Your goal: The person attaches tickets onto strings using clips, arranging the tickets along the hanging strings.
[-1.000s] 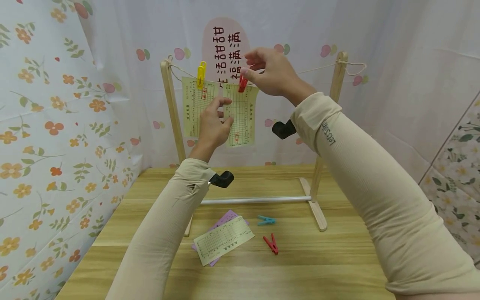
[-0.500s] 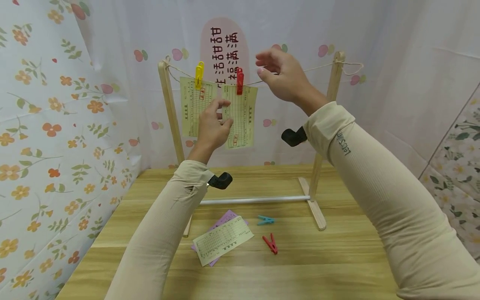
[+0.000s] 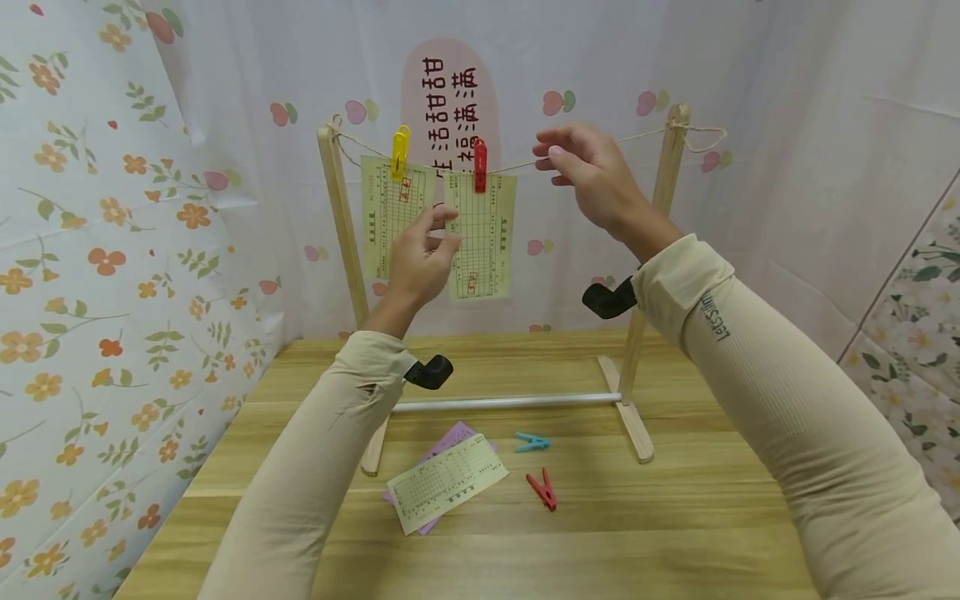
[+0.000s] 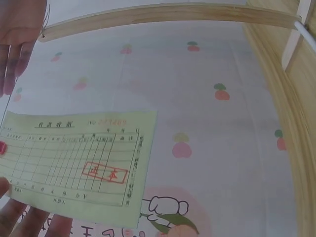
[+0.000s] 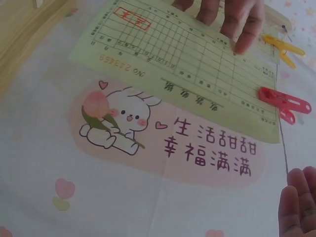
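left grip (image 3: 422, 260) by thin gridded paper (image 3: 483, 237), right grip (image 3: 596, 179) near slender twine (image 3: 641, 134): both loosely parted, empty

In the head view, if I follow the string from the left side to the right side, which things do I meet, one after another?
Left wooden post → yellow clip → red clip → right hand → right wooden post.
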A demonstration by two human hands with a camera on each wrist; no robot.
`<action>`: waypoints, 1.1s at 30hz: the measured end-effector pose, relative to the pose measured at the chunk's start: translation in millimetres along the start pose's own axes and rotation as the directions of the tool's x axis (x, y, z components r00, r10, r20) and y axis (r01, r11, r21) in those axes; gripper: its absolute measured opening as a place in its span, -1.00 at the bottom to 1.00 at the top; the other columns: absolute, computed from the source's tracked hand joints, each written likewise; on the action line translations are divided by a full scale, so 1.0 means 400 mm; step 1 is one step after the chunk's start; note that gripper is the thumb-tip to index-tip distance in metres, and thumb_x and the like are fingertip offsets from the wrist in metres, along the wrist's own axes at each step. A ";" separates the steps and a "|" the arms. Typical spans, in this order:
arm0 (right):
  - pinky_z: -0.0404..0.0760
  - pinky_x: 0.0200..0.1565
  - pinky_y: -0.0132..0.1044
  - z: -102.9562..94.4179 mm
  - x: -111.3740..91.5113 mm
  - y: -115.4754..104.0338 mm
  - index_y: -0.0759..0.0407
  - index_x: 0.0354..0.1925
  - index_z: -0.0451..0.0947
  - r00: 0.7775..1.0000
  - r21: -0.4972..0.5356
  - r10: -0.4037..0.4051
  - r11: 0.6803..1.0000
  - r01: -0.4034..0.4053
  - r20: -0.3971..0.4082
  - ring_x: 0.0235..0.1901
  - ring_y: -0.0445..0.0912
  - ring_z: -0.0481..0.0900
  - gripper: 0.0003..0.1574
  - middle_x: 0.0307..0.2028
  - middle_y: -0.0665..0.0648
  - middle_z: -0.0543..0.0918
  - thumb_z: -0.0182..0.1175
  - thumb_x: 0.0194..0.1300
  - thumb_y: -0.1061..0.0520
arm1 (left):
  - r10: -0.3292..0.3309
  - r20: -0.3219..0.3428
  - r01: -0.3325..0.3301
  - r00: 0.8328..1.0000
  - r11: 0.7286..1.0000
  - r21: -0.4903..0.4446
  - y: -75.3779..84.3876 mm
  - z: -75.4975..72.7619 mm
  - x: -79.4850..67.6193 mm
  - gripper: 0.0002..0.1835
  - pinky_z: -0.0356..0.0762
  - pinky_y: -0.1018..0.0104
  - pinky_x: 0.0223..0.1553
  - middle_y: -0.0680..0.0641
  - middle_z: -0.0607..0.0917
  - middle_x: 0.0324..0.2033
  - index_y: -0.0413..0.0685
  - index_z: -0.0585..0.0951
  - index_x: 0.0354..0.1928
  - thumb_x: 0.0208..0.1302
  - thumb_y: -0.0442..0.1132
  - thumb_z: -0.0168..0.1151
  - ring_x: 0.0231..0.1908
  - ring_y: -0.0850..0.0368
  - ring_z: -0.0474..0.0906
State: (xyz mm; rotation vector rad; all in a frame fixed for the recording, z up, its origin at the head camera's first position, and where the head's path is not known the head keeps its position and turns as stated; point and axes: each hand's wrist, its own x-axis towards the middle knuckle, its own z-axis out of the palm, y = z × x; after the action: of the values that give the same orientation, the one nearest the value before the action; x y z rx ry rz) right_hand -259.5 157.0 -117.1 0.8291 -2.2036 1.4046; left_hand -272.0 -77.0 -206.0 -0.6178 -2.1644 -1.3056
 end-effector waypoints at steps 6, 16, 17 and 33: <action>0.42 0.17 -0.11 -0.011 -0.030 0.017 0.38 0.23 0.33 0.999 0.053 0.025 0.998 -0.027 0.032 0.14 0.13 0.44 -0.50 0.15 0.29 0.48 -0.22 0.49 0.12 | -0.029 0.043 0.031 0.999 0.997 -0.065 -0.009 -0.022 -0.014 -0.63 0.63 0.12 -0.25 -0.19 0.60 0.05 -0.13 0.51 0.18 0.44 -0.18 -0.08 -0.19 -0.09 0.63; 0.39 0.20 -0.03 -0.013 -0.080 0.061 0.36 0.27 0.32 0.995 0.092 0.059 0.994 -0.066 0.084 0.15 0.12 0.45 -0.46 0.16 0.28 0.47 -0.25 0.54 0.06 | -0.053 0.087 0.057 0.995 0.998 -0.041 -0.030 -0.060 -0.052 -0.60 0.64 0.07 -0.22 -0.18 0.67 -0.03 -0.17 0.51 0.15 0.47 -0.11 -0.13 -0.11 -0.05 0.64; 0.39 0.21 -0.02 -0.011 -0.086 0.067 0.37 0.27 0.31 0.994 0.100 0.065 0.992 -0.074 0.090 0.16 0.12 0.45 -0.45 0.17 0.29 0.46 -0.25 0.54 0.05 | -0.053 0.090 0.056 0.995 0.998 -0.039 -0.033 -0.062 -0.056 -0.60 0.64 0.07 -0.22 -0.18 0.67 -0.04 -0.17 0.51 0.14 0.47 -0.11 -0.13 -0.12 -0.06 0.64; 0.41 0.20 -0.03 0.021 -0.190 0.181 0.49 0.29 0.25 0.973 0.152 0.140 0.974 -0.169 0.184 0.16 0.23 0.44 -0.38 0.21 0.41 0.40 -0.31 0.58 0.01 | -0.043 0.213 0.037 0.976 0.999 0.036 -0.089 -0.047 -0.141 -0.62 0.65 0.10 -0.28 -0.23 0.72 -0.22 -0.25 0.59 0.01 0.47 -0.14 -0.11 -0.23 -0.09 0.68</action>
State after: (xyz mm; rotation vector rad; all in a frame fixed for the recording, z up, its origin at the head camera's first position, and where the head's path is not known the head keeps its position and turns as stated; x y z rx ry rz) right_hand -251.2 192.8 -215.9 0.8807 -2.3483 1.6678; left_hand -247.9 -115.1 -258.4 -0.7352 -2.3770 -1.2732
